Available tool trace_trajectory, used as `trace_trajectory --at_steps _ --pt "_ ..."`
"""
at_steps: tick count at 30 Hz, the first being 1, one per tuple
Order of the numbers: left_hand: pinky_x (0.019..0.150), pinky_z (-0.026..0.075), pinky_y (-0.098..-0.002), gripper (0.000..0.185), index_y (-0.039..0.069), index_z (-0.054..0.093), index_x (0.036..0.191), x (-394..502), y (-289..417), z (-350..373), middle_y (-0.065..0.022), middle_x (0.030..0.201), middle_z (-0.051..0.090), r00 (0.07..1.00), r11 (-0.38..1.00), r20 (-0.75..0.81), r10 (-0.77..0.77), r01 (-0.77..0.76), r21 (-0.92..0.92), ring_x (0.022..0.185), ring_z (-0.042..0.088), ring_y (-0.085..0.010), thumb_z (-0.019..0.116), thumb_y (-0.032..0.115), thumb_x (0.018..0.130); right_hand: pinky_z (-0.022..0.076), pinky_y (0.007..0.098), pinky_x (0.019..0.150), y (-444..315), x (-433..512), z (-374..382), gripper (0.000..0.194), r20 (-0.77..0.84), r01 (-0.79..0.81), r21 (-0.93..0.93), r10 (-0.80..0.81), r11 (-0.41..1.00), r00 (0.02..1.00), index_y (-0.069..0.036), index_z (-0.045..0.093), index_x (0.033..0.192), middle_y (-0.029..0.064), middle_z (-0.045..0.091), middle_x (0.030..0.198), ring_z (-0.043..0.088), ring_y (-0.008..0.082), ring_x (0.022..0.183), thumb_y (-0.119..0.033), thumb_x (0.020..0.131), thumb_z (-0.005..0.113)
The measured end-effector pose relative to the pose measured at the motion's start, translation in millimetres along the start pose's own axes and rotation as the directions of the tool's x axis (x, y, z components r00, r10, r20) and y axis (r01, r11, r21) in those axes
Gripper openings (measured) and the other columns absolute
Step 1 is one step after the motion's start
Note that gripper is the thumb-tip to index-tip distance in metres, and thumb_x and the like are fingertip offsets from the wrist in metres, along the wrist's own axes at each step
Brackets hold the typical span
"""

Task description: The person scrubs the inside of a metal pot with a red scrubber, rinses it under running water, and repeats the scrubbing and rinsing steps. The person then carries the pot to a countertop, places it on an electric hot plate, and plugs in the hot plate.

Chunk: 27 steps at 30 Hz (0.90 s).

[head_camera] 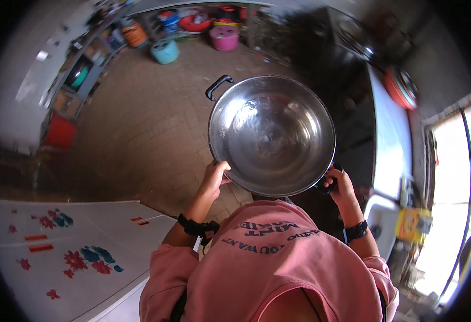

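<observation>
A wide, round stainless steel pan point(273, 137) is held in front of my body, its shiny hollow turned up towards me. Light glints off the wet-looking inner wall. My left hand point(216, 177) grips the near-left rim, thumb over the edge and fingers beneath. On the near right, my right hand point(339, 183) is closed around a black side handle point(327, 184). The opposite black loop handle point(219, 85) sticks out at the far left, with no hand on it. No contents show in the pan. Its underside is hidden.
A white cabinet with flower decorations point(110, 229) stands at my left. To the right are a counter point(392, 141), a white sink point(380, 217) and a yellow box point(412, 225). Pink point(224, 39) and light-blue point(165, 51) buckets stand on the brick floor point(147, 120), near shelves point(86, 80).
</observation>
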<state>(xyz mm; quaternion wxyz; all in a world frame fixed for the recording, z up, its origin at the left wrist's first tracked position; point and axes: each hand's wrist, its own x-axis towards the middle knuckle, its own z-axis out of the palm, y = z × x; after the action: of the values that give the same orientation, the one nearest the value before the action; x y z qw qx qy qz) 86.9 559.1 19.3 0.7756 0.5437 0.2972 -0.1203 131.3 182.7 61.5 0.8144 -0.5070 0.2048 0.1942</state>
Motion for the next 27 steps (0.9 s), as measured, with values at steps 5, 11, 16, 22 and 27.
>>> trace_trajectory --at_steps 5,11,16,22,27 --pt "0.065 0.048 -0.0296 0.014 0.005 0.059 0.078 32.7 58.4 -68.4 -0.0029 0.078 0.056 0.954 0.987 -0.275 0.12 -0.144 -0.069 0.07 0.057 -0.015 0.059 0.019 0.076 0.0438 0.0273 0.049 -7.7 128.6 116.0 0.013 0.223 -0.083 -0.071 0.097 0.994 0.97 0.0 0.053 0.09 0.0034 0.049 0.066 0.047 0.0124 0.053 0.001 0.077 0.05" --pt "0.063 0.047 -0.0295 0.017 0.004 0.059 0.087 67.4 125.4 -154.7 -0.0026 0.078 0.055 0.859 0.958 -0.51 0.049 -0.185 -0.219 0.068 0.055 -0.0149 0.059 0.018 0.077 0.046 0.0307 0.049 -17.9 242.8 276.5 0.027 0.275 -0.176 -0.288 0.258 0.941 0.926 0.005 0.048 0.107 0.0071 0.053 0.065 0.051 0.0167 0.051 0.0 0.08 0.051" --pt "0.062 0.05 -0.0332 0.024 0.002 0.056 0.093 103.6 164.1 -238.6 -0.0067 0.084 0.058 0.786 0.925 -0.618 0.032 -0.256 -0.279 0.069 0.059 -0.0189 0.059 0.019 0.077 0.0462 0.0314 0.053 -0.2 316.4 420.0 0.038 0.359 -0.201 -0.452 0.383 0.869 0.851 0.008 0.044 0.116 0.0074 0.051 0.061 0.052 0.0184 0.052 -0.003 0.081 0.052" --pt "0.067 0.052 -0.0362 0.023 0.001 0.054 0.093 159.1 220.0 -388.4 -0.0082 0.082 0.059 0.762 0.883 -0.647 0.004 -0.307 -0.356 0.07 0.062 -0.0212 0.06 0.018 0.08 0.0473 0.0332 0.053 72.9 400.1 599.9 0.037 0.371 -0.255 -0.487 0.462 0.835 0.806 0.007 0.045 0.116 0.0085 0.052 0.067 0.051 0.0186 0.053 0.0 0.079 0.05" --pt "0.073 0.054 -0.0383 0.023 -0.001 0.056 0.092 192.4 297.2 -514.3 -0.0098 0.081 0.061 0.747 0.878 -0.663 -0.047 -0.285 -0.384 0.069 0.063 -0.0226 0.06 0.019 0.081 0.0461 0.0326 0.053 122.3 441.5 747.7 0.03 0.412 -0.317 -0.462 0.517 0.828 0.75 0.004 0.047 0.108 0.0077 0.051 0.068 0.051 0.0175 0.056 0.003 0.079 0.049"
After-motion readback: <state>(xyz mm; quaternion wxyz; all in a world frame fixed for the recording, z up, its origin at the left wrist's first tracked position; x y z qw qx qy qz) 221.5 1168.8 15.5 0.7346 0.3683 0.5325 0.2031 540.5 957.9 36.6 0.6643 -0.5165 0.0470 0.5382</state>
